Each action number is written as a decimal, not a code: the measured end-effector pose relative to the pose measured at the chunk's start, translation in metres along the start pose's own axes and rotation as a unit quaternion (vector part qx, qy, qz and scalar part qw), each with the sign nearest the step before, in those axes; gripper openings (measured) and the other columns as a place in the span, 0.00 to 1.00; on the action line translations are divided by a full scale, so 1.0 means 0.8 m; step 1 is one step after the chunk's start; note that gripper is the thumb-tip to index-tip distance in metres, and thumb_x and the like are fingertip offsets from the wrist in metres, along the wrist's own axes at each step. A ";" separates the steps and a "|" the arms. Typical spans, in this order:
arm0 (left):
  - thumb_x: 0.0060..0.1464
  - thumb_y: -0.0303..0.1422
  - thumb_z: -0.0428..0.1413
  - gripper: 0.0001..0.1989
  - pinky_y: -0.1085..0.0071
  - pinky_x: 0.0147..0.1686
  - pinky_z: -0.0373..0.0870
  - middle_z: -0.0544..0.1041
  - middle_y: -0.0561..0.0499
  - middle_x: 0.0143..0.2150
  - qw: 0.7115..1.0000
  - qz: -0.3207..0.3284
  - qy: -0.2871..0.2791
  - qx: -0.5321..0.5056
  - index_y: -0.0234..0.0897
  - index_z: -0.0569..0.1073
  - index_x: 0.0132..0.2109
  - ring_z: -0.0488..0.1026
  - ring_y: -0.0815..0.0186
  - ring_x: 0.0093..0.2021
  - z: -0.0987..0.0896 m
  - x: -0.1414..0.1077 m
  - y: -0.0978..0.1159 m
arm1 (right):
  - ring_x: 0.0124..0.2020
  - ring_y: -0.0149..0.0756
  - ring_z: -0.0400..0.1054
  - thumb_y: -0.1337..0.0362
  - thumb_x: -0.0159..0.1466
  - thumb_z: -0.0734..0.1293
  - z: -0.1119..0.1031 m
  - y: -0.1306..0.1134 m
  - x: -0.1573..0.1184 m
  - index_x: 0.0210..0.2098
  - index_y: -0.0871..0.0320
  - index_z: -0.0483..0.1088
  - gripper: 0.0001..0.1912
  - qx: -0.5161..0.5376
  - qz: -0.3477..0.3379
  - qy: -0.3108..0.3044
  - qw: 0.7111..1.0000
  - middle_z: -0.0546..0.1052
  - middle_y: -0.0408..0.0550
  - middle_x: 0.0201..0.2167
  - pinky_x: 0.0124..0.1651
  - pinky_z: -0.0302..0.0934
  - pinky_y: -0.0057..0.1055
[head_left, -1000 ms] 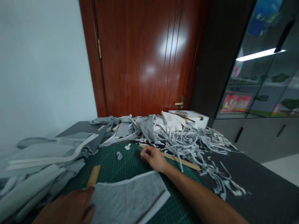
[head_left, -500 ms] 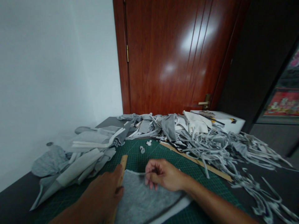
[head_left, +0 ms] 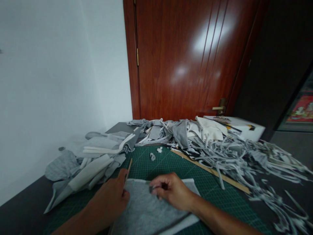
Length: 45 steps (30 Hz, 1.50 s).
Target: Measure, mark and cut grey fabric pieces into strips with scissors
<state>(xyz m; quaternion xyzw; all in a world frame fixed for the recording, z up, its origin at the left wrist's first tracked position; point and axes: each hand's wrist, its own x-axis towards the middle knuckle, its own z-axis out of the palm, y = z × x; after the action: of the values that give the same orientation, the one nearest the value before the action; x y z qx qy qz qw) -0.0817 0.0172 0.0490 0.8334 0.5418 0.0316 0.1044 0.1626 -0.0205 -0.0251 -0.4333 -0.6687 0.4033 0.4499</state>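
Note:
Grey fabric (head_left: 146, 209) lies on a green cutting mat (head_left: 141, 163) at the bottom centre. My left hand (head_left: 113, 197) is closed on a thin wooden ruler (head_left: 130, 165), which stands on its edge along the fabric's left side. My right hand (head_left: 170, 191) is over the fabric's far edge, thumb and fingers pinched on the cloth there. A small grey scrap (head_left: 152, 157) and a white scrap (head_left: 159, 149) rest on the mat beyond the hands.
Folded grey and white cloth (head_left: 97, 156) is piled at the left. A second wooden ruler (head_left: 210, 170) crosses the mat's right side, beside tangled grey strips (head_left: 232, 160). A white box (head_left: 244, 129) stands behind them, near the door (head_left: 176, 58).
The ruler in my left hand has tipped from flat onto its edge. My right hand has closed at the fabric's far edge, and the fabric's far right corner now lies spread out. The view has shifted slightly.

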 end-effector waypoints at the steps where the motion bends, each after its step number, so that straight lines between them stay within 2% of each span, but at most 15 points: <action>1: 0.62 0.25 0.47 0.24 0.57 0.51 0.72 0.83 0.38 0.48 1.000 0.001 -0.001 -0.001 0.35 0.59 0.65 0.83 0.50 0.51 0.001 -0.001 -0.001 | 0.22 0.31 0.66 0.53 0.64 0.74 0.000 0.001 0.000 0.39 0.55 0.81 0.13 0.002 0.006 -0.002 1.000 0.77 0.41 0.26 0.27 0.59 0.28; 4: 0.61 0.25 0.49 0.28 0.54 0.53 0.71 0.82 0.36 0.50 1.000 0.005 -0.010 -0.002 0.33 0.57 0.67 0.82 0.48 0.52 0.005 -0.003 -0.002 | 0.20 0.32 0.67 0.45 0.66 0.73 0.000 -0.001 -0.002 0.37 0.56 0.80 0.19 -0.003 0.015 -0.003 1.000 0.78 0.43 0.24 0.22 0.58 0.27; 6: 0.60 0.24 0.49 0.30 0.54 0.52 0.72 0.82 0.36 0.50 1.000 0.002 -0.013 0.001 0.33 0.56 0.68 0.82 0.48 0.52 0.007 -0.003 -0.003 | 0.20 0.33 0.68 0.44 0.69 0.71 -0.002 -0.006 -0.003 0.34 0.55 0.77 0.20 -0.019 0.007 -0.003 1.000 0.78 0.43 0.24 0.23 0.59 0.27; 12: 0.60 0.23 0.50 0.33 0.58 0.51 0.72 0.82 0.38 0.50 1.000 0.004 -0.006 0.000 0.33 0.53 0.70 0.82 0.50 0.52 0.014 -0.001 -0.007 | 0.31 0.38 0.71 0.58 0.74 0.66 -0.004 -0.019 -0.012 0.35 0.53 0.71 0.11 -0.134 -0.067 0.009 0.989 0.76 0.44 0.29 0.37 0.63 0.32; 16: 0.59 0.24 0.50 0.30 0.60 0.50 0.73 0.83 0.39 0.48 1.000 0.014 -0.008 -0.013 0.34 0.58 0.67 0.83 0.51 0.50 0.013 -0.002 -0.006 | 0.40 0.44 0.70 0.64 0.73 0.66 -0.003 -0.024 -0.018 0.39 0.53 0.70 0.04 -0.204 -0.117 -0.015 0.972 0.76 0.49 0.37 0.45 0.63 0.37; 21: 0.56 0.26 0.51 0.30 0.59 0.52 0.73 0.83 0.40 0.47 1.000 0.022 0.006 -0.014 0.37 0.63 0.66 0.83 0.50 0.51 0.011 -0.004 -0.006 | 0.43 0.45 0.71 0.68 0.76 0.62 0.002 -0.033 -0.020 0.42 0.53 0.66 0.05 -0.321 -0.170 -0.055 0.930 0.76 0.51 0.40 0.47 0.66 0.38; 28: 0.58 0.25 0.51 0.34 0.51 0.58 0.72 0.82 0.38 0.55 1.000 0.009 -0.004 0.019 0.35 0.62 0.71 0.81 0.49 0.57 0.012 -0.004 -0.010 | 0.49 0.46 0.72 0.71 0.75 0.63 0.005 -0.038 -0.020 0.45 0.55 0.67 0.05 -0.367 -0.164 -0.059 0.914 0.79 0.54 0.47 0.56 0.67 0.42; 33: 0.60 0.24 0.49 0.31 0.52 0.59 0.72 0.83 0.40 0.54 0.997 0.029 0.062 0.022 0.36 0.65 0.70 0.81 0.51 0.55 -0.005 -0.002 0.000 | 0.53 0.45 0.72 0.71 0.76 0.62 0.005 -0.040 -0.019 0.46 0.54 0.67 0.05 -0.362 -0.177 -0.066 0.913 0.79 0.54 0.50 0.58 0.67 0.40; 36: 0.62 0.24 0.47 0.30 0.53 0.56 0.74 0.81 0.41 0.55 0.990 0.088 0.110 0.030 0.38 0.64 0.70 0.81 0.52 0.53 -0.026 -0.003 0.021 | 0.55 0.45 0.72 0.70 0.76 0.63 0.007 -0.040 -0.019 0.47 0.55 0.68 0.05 -0.382 -0.178 -0.065 0.905 0.79 0.55 0.53 0.60 0.65 0.40; 39: 0.62 0.21 0.45 0.32 0.57 0.49 0.77 0.79 0.42 0.55 0.975 0.153 0.151 0.058 0.40 0.62 0.72 0.82 0.55 0.48 -0.040 -0.004 0.049 | 0.54 0.46 0.71 0.69 0.76 0.63 0.009 -0.037 -0.019 0.47 0.55 0.69 0.04 -0.410 -0.167 -0.061 0.894 0.79 0.55 0.51 0.60 0.64 0.42; 42: 0.61 0.19 0.44 0.37 0.60 0.41 0.78 0.76 0.43 0.51 0.958 0.186 0.193 0.098 0.42 0.57 0.76 0.81 0.57 0.41 -0.036 -0.004 0.074 | 0.53 0.47 0.71 0.68 0.75 0.62 0.011 -0.034 -0.018 0.47 0.56 0.70 0.05 -0.435 -0.152 -0.055 0.886 0.80 0.56 0.48 0.59 0.65 0.44; 45: 0.61 0.18 0.45 0.39 0.64 0.35 0.79 0.74 0.44 0.49 0.927 0.265 0.239 0.120 0.44 0.54 0.77 0.80 0.58 0.39 -0.012 -0.002 0.090 | 0.55 0.50 0.71 0.69 0.72 0.62 0.010 -0.032 -0.016 0.49 0.59 0.73 0.10 -0.434 -0.185 -0.061 0.880 0.81 0.59 0.49 0.59 0.66 0.45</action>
<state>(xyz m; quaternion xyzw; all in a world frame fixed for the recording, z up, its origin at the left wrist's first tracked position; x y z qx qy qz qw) -0.0194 -0.0113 0.0738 0.9205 0.3102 0.1913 -0.1409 0.1524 -0.0415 -0.0070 -0.4278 -0.8708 0.0077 0.2423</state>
